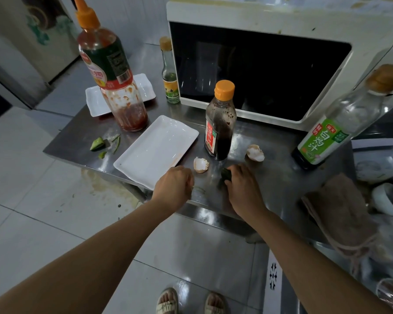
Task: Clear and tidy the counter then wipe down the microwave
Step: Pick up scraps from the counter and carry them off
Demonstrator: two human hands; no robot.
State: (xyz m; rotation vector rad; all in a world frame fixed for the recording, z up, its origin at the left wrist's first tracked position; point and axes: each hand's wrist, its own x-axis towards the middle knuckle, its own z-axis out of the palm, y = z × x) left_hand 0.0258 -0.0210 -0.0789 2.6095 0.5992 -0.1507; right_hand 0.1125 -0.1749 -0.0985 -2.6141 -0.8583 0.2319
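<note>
Right hand grip clamped on green scrap, left hand curled, empty, bottle label 白灼汁

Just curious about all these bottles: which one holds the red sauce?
The tall ketchup bottle at the counter's left end, smeared red inside; the others hold dark or clear liquid.

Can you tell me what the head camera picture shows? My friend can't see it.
Two hands reach over a messy steel counter: the right hand picks up a green scrap, the left hand is curled beside it. Eggshells, sauce bottles and a white plate sit before a microwave.
</note>
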